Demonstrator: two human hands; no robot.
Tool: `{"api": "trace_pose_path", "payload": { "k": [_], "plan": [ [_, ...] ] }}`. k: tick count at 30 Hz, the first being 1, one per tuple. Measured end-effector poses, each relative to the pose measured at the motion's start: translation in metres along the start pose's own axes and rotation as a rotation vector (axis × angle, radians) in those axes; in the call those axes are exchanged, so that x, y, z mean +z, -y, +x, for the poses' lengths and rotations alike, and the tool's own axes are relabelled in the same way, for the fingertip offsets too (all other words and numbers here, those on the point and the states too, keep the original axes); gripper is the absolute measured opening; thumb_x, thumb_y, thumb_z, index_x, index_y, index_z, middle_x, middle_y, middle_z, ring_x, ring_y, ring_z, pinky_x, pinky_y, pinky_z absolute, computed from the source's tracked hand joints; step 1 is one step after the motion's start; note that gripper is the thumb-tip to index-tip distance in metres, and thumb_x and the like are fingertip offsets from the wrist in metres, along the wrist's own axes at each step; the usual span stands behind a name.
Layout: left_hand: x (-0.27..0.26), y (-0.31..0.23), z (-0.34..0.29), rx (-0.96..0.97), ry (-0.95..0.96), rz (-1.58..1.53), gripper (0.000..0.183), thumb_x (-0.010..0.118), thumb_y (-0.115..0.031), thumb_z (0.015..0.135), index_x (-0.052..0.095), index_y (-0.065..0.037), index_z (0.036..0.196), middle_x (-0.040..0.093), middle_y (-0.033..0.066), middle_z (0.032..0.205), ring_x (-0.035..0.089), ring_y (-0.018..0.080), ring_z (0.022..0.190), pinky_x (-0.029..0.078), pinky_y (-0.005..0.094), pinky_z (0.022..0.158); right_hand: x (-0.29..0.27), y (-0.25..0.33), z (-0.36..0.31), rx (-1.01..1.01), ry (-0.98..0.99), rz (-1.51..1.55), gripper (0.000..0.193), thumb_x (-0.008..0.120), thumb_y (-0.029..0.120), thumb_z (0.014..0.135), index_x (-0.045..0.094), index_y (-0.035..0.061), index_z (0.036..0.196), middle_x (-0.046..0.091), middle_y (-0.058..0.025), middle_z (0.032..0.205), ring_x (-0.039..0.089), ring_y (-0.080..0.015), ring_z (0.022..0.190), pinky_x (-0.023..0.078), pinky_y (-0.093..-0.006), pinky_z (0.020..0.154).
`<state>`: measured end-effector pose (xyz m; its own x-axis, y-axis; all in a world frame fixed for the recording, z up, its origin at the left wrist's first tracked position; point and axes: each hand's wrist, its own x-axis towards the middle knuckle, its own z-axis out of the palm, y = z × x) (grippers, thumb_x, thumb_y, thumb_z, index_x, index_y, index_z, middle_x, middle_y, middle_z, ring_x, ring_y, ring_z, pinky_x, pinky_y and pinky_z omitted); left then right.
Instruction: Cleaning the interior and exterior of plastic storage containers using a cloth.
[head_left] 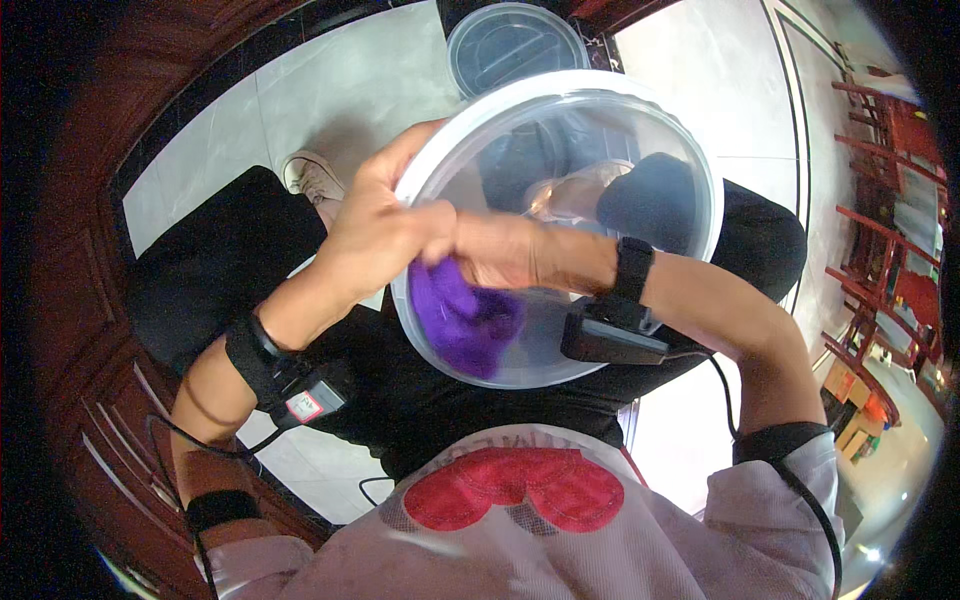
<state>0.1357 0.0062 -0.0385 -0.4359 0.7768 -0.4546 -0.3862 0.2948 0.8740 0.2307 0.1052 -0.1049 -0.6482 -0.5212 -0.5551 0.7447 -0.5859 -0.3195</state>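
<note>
A round, clear plastic tub (690,130) with a whitish rim is held tilted over my lap, between my knees. My left hand (385,220) is closed on its left rim, the thumb side toward the inside. Reaching across from the right, my right hand (490,250) is smeared by motion and presses a purple cloth (465,325) to the left inner side of the tub. The cloth is bunched below the fingers, and part of it is hidden by the hand. Where the two hands cross, some fingers are hidden.
A second round, clear plastic piece (517,50), lid-like with ring marks, is on the tiled floor (345,85) beyond the tub. Dark wooden panelling (80,300) lines the left. Reddish wooden furniture (880,240) stands far right. Cables run along both my forearms.
</note>
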Motion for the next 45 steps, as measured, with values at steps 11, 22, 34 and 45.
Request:
{"api": "trace_pose_path", "payload": {
  "k": [11,22,34,45],
  "plan": [
    [0.007,0.002,-0.002,0.074,-0.052,0.013,0.038,0.057,-0.006,0.072,0.051,0.002,0.108,0.055,0.0016,0.085,0.049,0.0068,0.074,0.039,0.0207,0.068,0.033,-0.076,-0.063,-0.275,-0.281,-1.299,0.062,0.054,0.014,0.076,0.023,-0.0108,0.123,0.045,-0.0236,0.103,0.054,-0.0349,0.085,0.045,-0.037,0.074],
    [0.001,0.005,0.0,0.095,-0.063,0.0,0.027,0.058,-0.007,0.072,0.055,-0.001,0.097,0.05,-0.0032,0.073,0.045,0.0044,0.067,0.035,0.0189,0.062,0.041,-0.005,-0.015,-0.185,-0.283,-0.118,0.024,0.049,0.016,0.075,0.051,-0.0049,0.088,0.056,-0.0078,0.067,0.059,-0.02,0.071,0.047,-0.0332,0.064],
    [0.002,0.012,-0.002,0.071,-0.104,0.035,0.036,0.054,-0.004,0.068,0.054,0.001,0.104,0.056,0.0007,0.083,0.051,0.0075,0.071,0.041,0.0209,0.065,0.005,-0.049,-0.055,0.362,1.201,-2.45,0.038,0.048,0.017,0.078,0.054,-0.0081,0.106,0.053,-0.0281,0.096,0.048,-0.0365,0.104,0.038,-0.0387,0.087],
    [0.004,0.017,0.002,0.14,-0.134,0.001,0.025,0.057,-0.005,0.07,0.056,0.0,0.095,0.055,-0.001,0.078,0.048,0.0051,0.07,0.039,0.0194,0.063,-0.002,0.006,0.01,-0.215,-0.331,-0.422,0.028,0.052,0.017,0.073,0.056,-0.0032,0.092,0.059,-0.0116,0.084,0.059,-0.0214,0.073,0.047,-0.0312,0.06]
  ]
}}
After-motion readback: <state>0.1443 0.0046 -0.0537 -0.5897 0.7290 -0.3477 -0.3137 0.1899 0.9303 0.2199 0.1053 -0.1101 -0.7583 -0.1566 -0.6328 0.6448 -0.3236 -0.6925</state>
